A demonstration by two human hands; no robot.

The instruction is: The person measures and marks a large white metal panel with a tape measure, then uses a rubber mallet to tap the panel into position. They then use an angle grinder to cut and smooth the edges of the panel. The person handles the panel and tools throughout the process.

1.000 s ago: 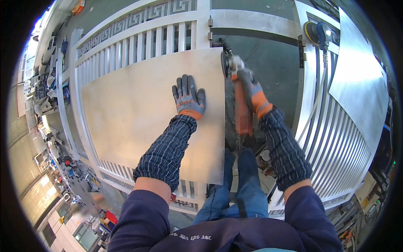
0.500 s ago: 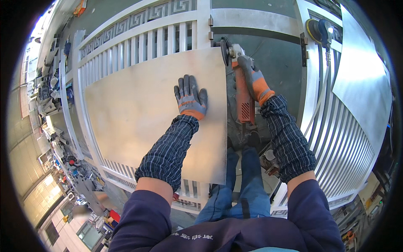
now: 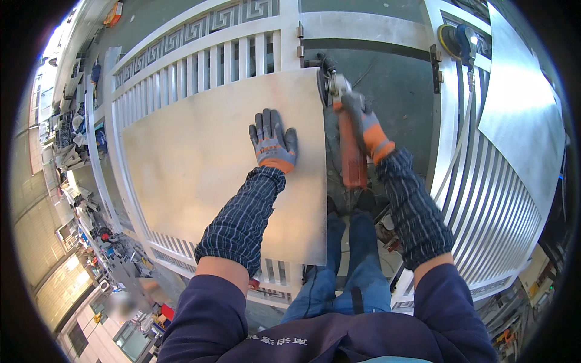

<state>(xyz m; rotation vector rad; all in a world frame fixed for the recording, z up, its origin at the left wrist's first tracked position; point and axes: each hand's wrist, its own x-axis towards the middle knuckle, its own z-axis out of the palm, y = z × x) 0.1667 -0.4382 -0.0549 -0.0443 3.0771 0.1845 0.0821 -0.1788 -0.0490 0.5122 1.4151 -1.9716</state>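
Observation:
My left hand [image 3: 273,142], in a grey and orange work glove, lies flat with its fingers out on a large metal sheet [image 3: 200,163]. The sheet rests on a white metal gate panel [image 3: 233,58] with slats and a fretwork border. An orange angle grinder [image 3: 353,151] is in my right hand [image 3: 362,121], gloved the same way and wrapped round the tool's front part. The grinder's dark disc [image 3: 322,88] is at the sheet's right edge, near the far corner; whether it touches cannot be made out. The grinder is slightly blurred.
To the right stands another slatted gate panel [image 3: 484,199] with a second metal sheet [image 3: 520,103] over it. A round sander [image 3: 458,43] with a hose lies at its far end. Hinges [image 3: 436,68] stick out from the frames. Cluttered workbenches [image 3: 103,224] line the left.
The grinder and my right hand have shifted slightly nearer to me, with the disc moving down along the sheet's edge. My left hand stays nearly still on the sheet.

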